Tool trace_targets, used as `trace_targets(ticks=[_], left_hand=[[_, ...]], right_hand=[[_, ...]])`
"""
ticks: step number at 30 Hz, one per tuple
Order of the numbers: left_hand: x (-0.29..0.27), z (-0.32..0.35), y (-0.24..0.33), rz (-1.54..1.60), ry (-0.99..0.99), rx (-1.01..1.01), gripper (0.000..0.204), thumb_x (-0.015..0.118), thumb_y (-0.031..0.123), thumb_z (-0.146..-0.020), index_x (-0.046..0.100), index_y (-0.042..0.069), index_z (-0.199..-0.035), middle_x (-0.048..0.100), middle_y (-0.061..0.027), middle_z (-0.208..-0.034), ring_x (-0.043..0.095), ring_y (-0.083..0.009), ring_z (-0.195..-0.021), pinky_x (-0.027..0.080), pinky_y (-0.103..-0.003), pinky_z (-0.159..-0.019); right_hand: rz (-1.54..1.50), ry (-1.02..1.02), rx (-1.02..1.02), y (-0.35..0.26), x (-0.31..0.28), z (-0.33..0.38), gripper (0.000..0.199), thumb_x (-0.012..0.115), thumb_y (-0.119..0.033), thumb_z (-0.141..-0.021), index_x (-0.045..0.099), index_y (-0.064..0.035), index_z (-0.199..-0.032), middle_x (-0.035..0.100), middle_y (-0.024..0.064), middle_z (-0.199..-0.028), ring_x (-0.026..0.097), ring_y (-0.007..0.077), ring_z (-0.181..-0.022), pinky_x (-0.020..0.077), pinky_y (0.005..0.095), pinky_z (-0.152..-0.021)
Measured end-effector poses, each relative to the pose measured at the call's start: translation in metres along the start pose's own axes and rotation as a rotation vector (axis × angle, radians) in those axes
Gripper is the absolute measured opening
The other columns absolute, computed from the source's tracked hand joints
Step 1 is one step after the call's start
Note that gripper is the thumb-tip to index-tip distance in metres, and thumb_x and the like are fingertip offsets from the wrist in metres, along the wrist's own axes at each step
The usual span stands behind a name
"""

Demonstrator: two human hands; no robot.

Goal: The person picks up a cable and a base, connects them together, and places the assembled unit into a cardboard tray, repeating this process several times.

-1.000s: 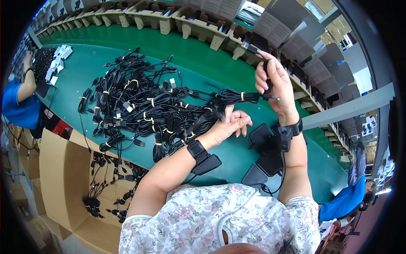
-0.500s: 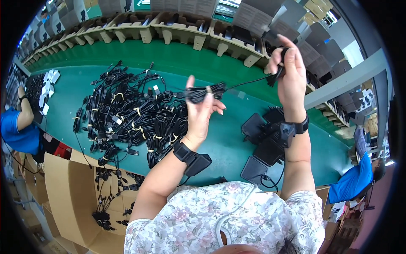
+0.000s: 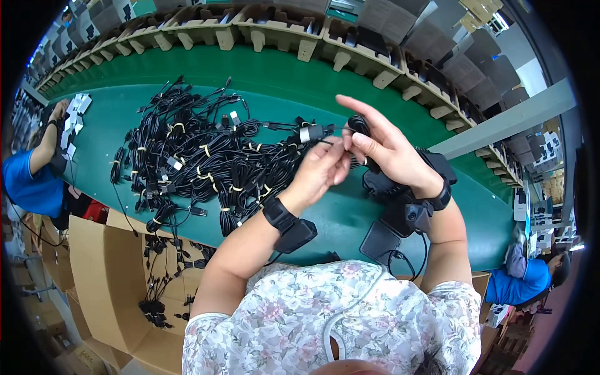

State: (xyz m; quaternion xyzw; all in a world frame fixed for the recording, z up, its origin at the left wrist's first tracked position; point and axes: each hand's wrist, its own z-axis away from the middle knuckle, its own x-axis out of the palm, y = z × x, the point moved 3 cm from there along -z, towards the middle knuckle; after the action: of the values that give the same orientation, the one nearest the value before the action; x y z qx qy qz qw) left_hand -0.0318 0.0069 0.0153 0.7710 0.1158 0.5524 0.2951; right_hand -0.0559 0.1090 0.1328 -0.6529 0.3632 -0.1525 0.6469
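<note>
My two hands meet over the green bench, just right of a big heap of black cables (image 3: 206,156). In my right hand (image 3: 397,153), thumb and fingers are closed on a small gathered black cable (image 3: 358,124), with the index finger stretched out to the left. My left hand (image 3: 322,169) has its fingertips pinched at the same cable, touching the right fingertips. Beside them is a black plug with a silver end (image 3: 310,133), slightly blurred. Tan bands tie many bundles in the heap.
Flat black devices (image 3: 381,240) lie under my right wrist. An open cardboard box (image 3: 106,281) with cables stands at the lower left. Moulded trays (image 3: 269,34) line the far side. A blue-sleeved person (image 3: 31,181) works at far left; another person (image 3: 522,278) is at right.
My right hand has come down and left to meet my left hand. The banded cable bundle is no longer held up in my left palm. My left hand has shifted slightly right.
</note>
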Motion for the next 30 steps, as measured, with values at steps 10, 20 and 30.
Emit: trace_targets(ticks=[10,20,30], left_hand=[[-0.007,0.003,-0.022,-0.379,0.240,0.092,0.021,0.050,0.005,-0.091,0.044,0.001,-0.111,0.058,-0.0085,-0.086,0.058,-0.0136,-0.068,0.046,-0.022,-0.057],[0.002,0.006,0.005,-0.500,0.308,0.222,0.043,0.046,0.005,-0.093,0.030,0.003,-0.132,0.055,-0.0106,-0.098,0.059,-0.0124,-0.077,0.049,-0.022,-0.060],[-0.017,0.002,-0.010,-0.462,0.193,-0.001,0.025,0.045,0.018,-0.096,0.048,0.006,-0.118,0.058,-0.0048,-0.085,0.055,-0.0080,-0.061,0.042,-0.019,-0.051]], right_hand=[[0.723,-0.111,-0.168,0.042,0.008,0.000,0.049,0.054,-0.003,-0.086,0.039,-0.0046,-0.132,0.057,0.0182,-0.108,0.058,0.0296,-0.096,0.0491,0.0362,-0.079],[0.663,-0.060,0.232,0.030,-0.052,-0.048,0.023,0.053,-0.008,-0.089,0.049,-0.0032,-0.112,0.061,0.0048,-0.082,0.052,0.0127,-0.058,0.0438,0.0255,-0.052],[0.530,0.210,0.134,0.033,-0.085,-0.074,0.015,0.051,-0.012,-0.092,0.054,-0.0055,-0.105,0.062,0.0051,-0.081,0.055,0.0128,-0.063,0.0447,0.0275,-0.056]])
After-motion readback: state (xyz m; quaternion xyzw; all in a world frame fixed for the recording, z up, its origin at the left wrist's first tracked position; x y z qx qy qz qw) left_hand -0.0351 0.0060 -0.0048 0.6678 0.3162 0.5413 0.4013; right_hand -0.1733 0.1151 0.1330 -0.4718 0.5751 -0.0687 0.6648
